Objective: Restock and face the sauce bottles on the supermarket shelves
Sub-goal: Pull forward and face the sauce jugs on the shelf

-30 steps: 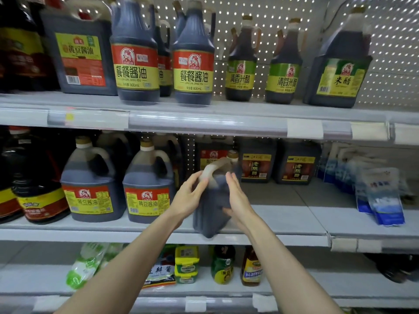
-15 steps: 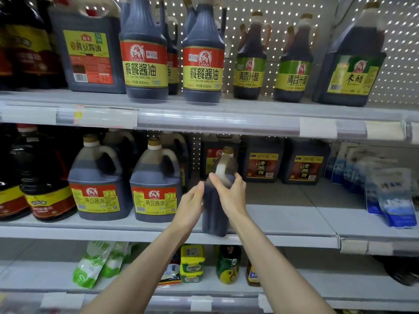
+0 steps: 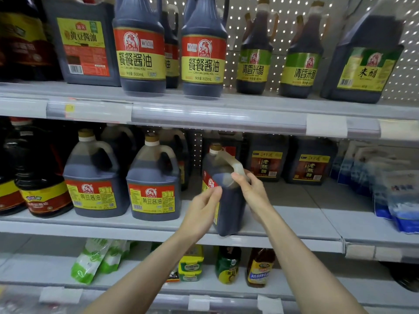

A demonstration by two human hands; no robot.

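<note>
Evenly lit, wide-angle bowing at edges, slight motion blur.

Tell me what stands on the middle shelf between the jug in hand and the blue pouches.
Head view: between the soy sauce jug and blue pouches, the front of the middle shelf is bare; two dark vinegar jugs stand further back.

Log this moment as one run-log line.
step: facing soy sauce jug | left grip: holds label side | right grip: round handle base | jug: at middle shelf front edge, label turned left
</note>
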